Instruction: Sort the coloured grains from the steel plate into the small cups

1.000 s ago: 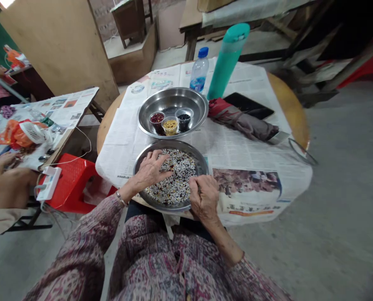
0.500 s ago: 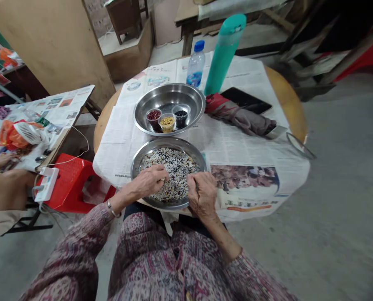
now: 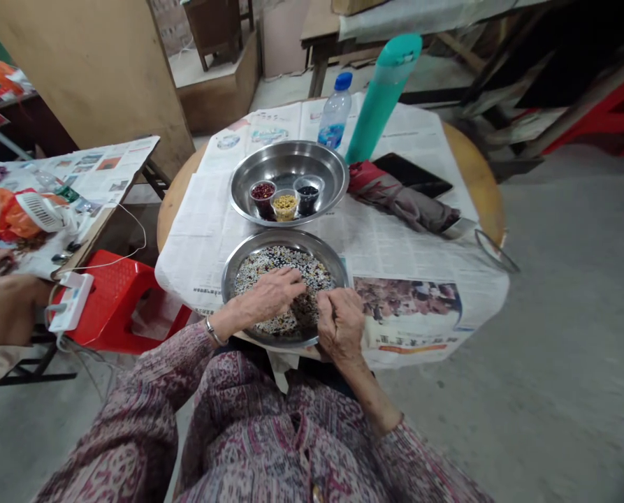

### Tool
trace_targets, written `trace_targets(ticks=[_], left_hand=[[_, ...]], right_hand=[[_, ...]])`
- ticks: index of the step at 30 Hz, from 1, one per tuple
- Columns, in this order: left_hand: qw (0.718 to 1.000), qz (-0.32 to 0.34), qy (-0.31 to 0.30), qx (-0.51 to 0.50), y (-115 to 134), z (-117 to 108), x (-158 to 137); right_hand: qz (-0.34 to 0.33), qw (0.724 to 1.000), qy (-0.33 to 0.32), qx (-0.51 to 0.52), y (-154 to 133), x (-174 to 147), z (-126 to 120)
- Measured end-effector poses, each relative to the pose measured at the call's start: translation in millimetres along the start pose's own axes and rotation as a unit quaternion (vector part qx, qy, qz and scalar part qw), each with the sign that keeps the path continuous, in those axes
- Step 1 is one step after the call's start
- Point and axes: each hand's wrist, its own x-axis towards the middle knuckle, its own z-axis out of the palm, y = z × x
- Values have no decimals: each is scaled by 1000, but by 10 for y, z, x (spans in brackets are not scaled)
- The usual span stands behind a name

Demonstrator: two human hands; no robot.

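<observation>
In the head view, a near steel basin (image 3: 230, 269) holds a mix of mostly white grains (image 3: 259, 265) with dark, yellow and red ones among them. My left hand (image 3: 272, 290) reaches over these grains from the left, fingers stretched toward the right and fingertips low above or touching them. At the right rim my right hand (image 3: 342, 323) is closed, thumb against bent fingers; anything inside is hidden. Behind, a second steel basin (image 3: 285, 157) holds a clear cup of dark red beans (image 3: 263, 192), a cup of yellow grains (image 3: 284, 204) and a cup of black beans (image 3: 307, 195).
Newspaper (image 3: 196, 258) covers the round table. A water bottle (image 3: 335, 112), a teal bottle (image 3: 383, 98), a dark tablet-like object (image 3: 416, 175) and a folded umbrella (image 3: 403, 199) lie or stand behind. Left are a red stool (image 3: 115, 300), a power strip (image 3: 71, 302) and another person's knee (image 3: 15, 307).
My left hand has moved right across the grains, its fingers now more stretched out. My right hand stays closed at the right rim. The view has shifted slightly.
</observation>
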Motion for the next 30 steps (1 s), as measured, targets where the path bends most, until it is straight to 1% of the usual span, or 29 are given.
trace_targets(ticks=[3, 6, 8, 11, 15, 18, 20, 22, 27, 30], left_hand=[[997, -76, 13, 1, -167, -82, -158], [986, -161, 39, 18, -274, -148, -366], [980, -187, 61, 17, -288, -158, -425], [984, -162, 68, -16, -236, -126, -332], [992, -106, 33, -66, -125, -48, -40], [993, -60, -11, -100, -71, -18, 43], [992, -42, -39, -116, -50, -36, -36], [990, -46, -52, -120, -37, -89, -204], [990, -110, -55, -72, -24, -267, -667], [984, -165, -41, -46, -32, -278, -780]], right_hand=[[-8, 1000, -1, -7, 0, 2, 0], [-12, 1000, 5, -4, 1, -1, 0], [-9, 1000, 5, -2, 2, -5, 2], [-6, 1000, 0, -5, 5, -8, 6], [-7, 1000, 3, -10, 6, -5, 8], [-14, 1000, 4, -11, 3, 0, 6], [-18, 1000, 3, -13, 0, 3, 4], [-18, 1000, 4, -14, -5, 5, 0], [-20, 1000, 5, -12, -5, 3, -7], [-18, 1000, 5, -8, -1, -2, -6]])
